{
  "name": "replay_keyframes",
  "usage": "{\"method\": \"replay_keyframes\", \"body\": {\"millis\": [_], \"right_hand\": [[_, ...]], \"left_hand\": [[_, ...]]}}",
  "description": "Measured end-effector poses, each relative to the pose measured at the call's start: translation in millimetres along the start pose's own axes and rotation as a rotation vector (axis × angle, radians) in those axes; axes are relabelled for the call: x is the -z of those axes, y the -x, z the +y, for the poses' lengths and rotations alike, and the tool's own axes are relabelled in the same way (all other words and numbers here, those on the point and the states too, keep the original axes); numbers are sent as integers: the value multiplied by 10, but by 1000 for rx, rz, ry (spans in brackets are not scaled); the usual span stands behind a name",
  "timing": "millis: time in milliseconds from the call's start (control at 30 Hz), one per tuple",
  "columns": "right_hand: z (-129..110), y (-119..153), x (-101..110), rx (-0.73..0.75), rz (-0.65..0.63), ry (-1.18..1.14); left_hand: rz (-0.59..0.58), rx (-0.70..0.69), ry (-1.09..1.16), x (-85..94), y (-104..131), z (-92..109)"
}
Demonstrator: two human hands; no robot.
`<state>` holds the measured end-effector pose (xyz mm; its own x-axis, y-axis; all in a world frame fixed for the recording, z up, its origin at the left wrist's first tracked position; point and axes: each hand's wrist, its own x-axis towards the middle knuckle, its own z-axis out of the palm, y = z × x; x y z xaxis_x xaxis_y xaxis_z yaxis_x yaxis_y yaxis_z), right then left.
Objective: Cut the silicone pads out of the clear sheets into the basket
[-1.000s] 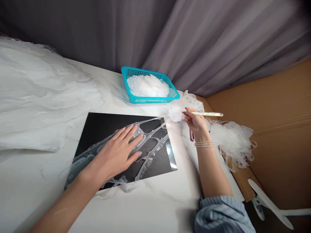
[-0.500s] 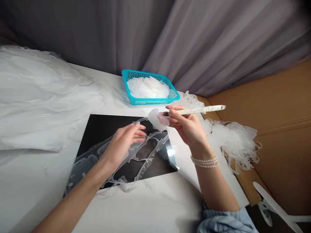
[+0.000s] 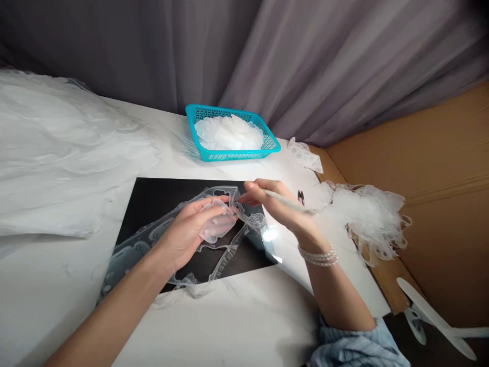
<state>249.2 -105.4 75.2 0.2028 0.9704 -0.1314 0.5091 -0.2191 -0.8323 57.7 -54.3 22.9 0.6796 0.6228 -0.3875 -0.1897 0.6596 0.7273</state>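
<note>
My left hand [image 3: 187,229] is closed on a rounded translucent white piece [image 3: 218,224], with the thumb over it, above a black board [image 3: 153,196]. My right hand [image 3: 273,201] grips a slim pen-like tool with a white-wrapped handle [image 3: 288,203]. The handle slants down to the right, and its tip is hidden by the fingers. Those fingertips are at the edge of a clear, thin plastic-like sheet [image 3: 141,255] with cut-out openings, lying across the board. Whether they also pinch the sheet I cannot make out.
A blue basket [image 3: 240,155] of white translucent pieces stands behind the board. White scraps [image 3: 367,216] pile up at right beside a cardboard wall [image 3: 428,168]. A large heap of white sheets [image 3: 64,158] lies at left. A small dark-tipped object [image 3: 301,198] is near my right hand.
The translucent piece has passed from my right hand to my left, which has closed on it. My right hand has moved left and down to the sheet's edge, and the tool's handle has tilted downward.
</note>
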Motion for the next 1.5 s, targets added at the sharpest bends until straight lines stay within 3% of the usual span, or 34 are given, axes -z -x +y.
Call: {"method": "replay_keyframes", "body": {"millis": [167,400,600,733,1100,1300,1500], "right_hand": [[82,3,-264,57,-131,-297],[111,-1,-434,45,0,-407],[77,12,-526,49,85,-436],[86,3,-539,55,156,-445],[126,4,-525,125,249,-292],[184,-50,-458,156,305,-333],[143,-54,-476,95,197,-446]], "left_hand": [[99,-148,-196,-30,-10,-53],[249,-284,-262,-32,-25,-115],[368,-350,-449,-20,-2,-113],[407,-338,-306,-63,19,-103],[428,-378,-213,-74,-2,-99],[418,-372,-142,-56,13,-19],[385,-346,-104,-15,-16,-47]]}}
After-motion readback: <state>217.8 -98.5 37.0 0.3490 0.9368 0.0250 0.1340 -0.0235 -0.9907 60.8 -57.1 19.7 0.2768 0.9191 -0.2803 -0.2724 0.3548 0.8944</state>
